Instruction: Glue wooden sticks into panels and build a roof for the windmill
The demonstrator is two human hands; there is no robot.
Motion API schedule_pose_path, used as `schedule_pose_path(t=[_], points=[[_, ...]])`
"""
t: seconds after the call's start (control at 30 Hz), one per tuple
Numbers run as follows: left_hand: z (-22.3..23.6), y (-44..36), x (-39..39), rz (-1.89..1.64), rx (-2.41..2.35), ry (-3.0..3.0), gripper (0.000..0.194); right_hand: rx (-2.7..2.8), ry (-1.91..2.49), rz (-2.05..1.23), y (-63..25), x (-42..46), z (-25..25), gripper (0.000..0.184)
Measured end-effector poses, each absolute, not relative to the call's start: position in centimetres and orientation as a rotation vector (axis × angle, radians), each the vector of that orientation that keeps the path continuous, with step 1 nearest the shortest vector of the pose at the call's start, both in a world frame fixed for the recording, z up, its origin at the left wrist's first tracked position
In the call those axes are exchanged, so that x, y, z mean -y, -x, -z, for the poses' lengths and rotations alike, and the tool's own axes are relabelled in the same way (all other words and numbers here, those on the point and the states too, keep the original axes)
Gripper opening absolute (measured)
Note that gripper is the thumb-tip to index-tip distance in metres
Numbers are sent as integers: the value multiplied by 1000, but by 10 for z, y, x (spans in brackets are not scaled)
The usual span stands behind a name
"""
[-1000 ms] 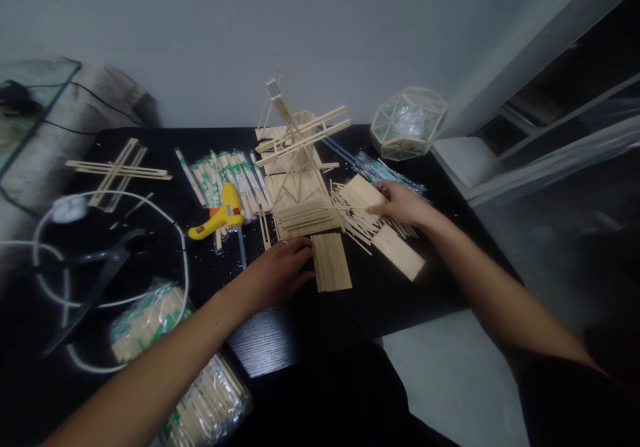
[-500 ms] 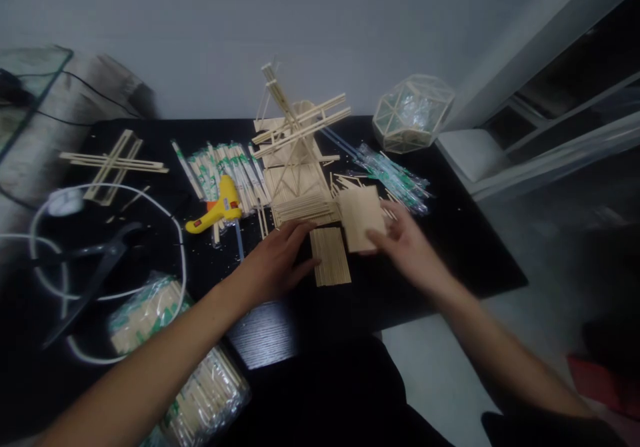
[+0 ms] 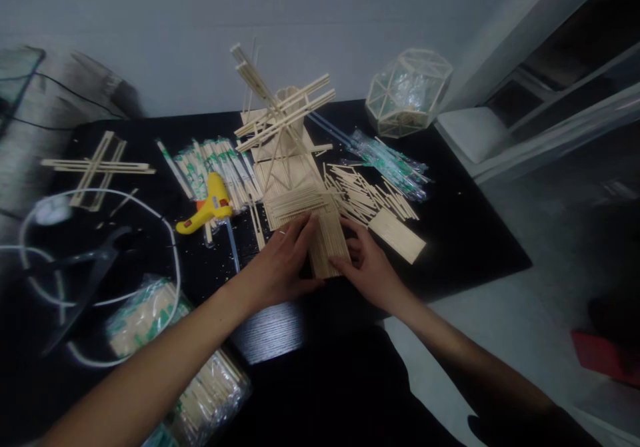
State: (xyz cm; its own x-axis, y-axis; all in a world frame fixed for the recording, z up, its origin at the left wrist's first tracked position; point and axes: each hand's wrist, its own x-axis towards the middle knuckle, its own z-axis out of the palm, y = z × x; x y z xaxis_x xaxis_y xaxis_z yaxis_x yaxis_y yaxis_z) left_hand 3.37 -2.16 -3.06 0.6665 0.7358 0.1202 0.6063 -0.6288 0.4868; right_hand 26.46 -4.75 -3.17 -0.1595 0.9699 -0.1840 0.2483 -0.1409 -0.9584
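Note:
A flat panel of wooden sticks (image 3: 327, 244) lies on the dark table between my two hands. My left hand (image 3: 283, 257) spans its left side, fingers at the far left corner and thumb along the near edge. On the right, my right hand (image 3: 373, 267) grips the panel's edge, thumb on top and fingers curled at the side. Just beyond is a stick-built windmill model (image 3: 287, 127) with crossed blades; loose thin sticks (image 3: 300, 200) lie on its base. A smooth light wooden panel (image 3: 397, 234) rests to the right of my right hand.
A yellow glue gun (image 3: 207, 204) lies on wrapped chopsticks (image 3: 220, 164) at left. Loose cut sticks (image 3: 367, 190) spread at right, before a faceted stick ball (image 3: 410, 94). Another blade cross (image 3: 97, 167), a white cable (image 3: 177, 267), a dark plier-like tool (image 3: 95, 267) and bagged chopsticks (image 3: 205, 394) occupy the left.
My right hand has put the smooth panel down at right and moved left onto the stick panel. My left hand's thumb has shifted to that panel's near edge. The camera view has shifted slightly.

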Motion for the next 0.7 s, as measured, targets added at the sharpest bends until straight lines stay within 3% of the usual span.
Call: schedule_pose_path(t=[0.27,0.47,0.7], points=[[30,-31,19,-343,-1057,-2465,118,1738,1625,-811,-277,46,29,24],[29,-33,15,-337,-1037,-2520,111,1688,1578,-978,-277,43,27,25],[27,-33,15,-323,-1048,-2547,103,1726,1601,-945,-277,41,25,22]])
